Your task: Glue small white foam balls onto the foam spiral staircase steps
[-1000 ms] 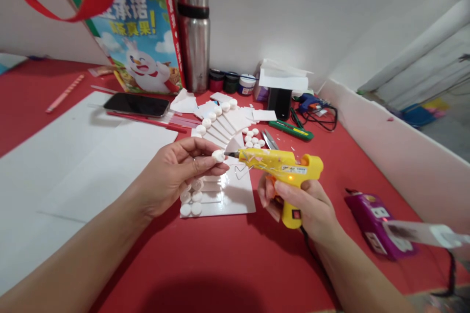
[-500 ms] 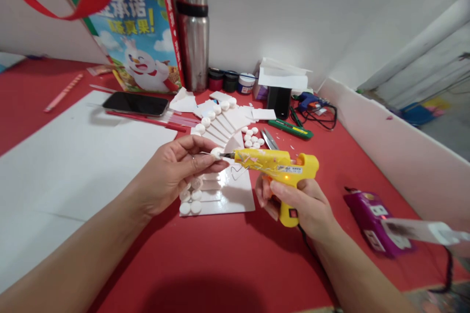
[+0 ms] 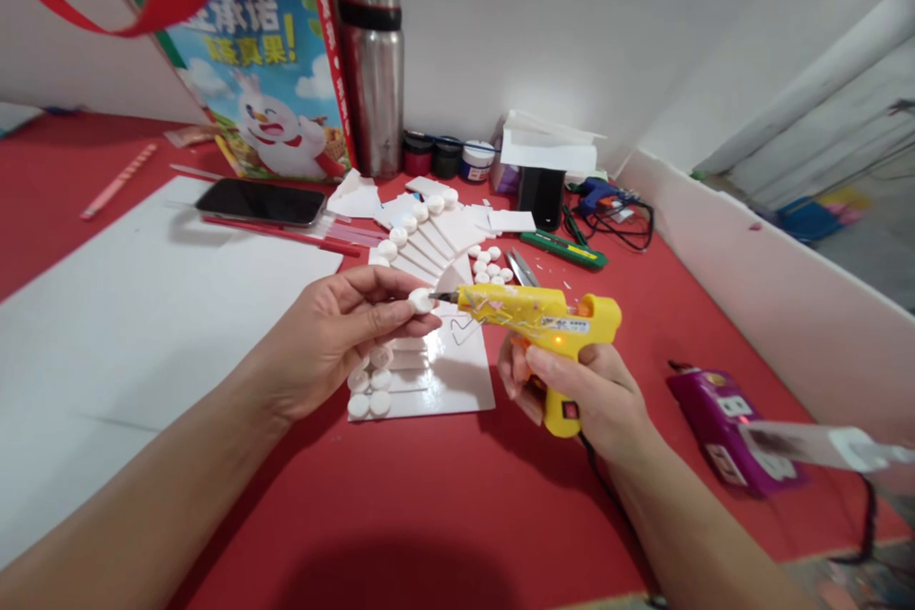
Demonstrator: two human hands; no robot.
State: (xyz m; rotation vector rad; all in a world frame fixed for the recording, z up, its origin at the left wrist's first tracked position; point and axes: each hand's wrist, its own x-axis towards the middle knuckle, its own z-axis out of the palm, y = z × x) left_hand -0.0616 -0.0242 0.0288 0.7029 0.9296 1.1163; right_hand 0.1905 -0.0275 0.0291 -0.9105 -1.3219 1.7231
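Roughly midway, I'd judge: left hand (image 3: 343, 324) pinches a white disc (image 3: 419, 302) at the nozzle (image 3: 446, 296) of the glue gun (image 3: 518, 306) gripped in the right hand (image 3: 597, 391), other discs (image 3: 379, 379) line the white board (image 3: 464, 383), loose pile (image 3: 493, 269) left.

glue gun (image 3: 515, 307): yellow | disc (image 3: 421, 301): white | tabletop (image 3: 343, 486): red | cutter (image 3: 564, 250): green | flask (image 3: 378, 86): silver, black-banded | stick (image 3: 118, 181): pink, striped
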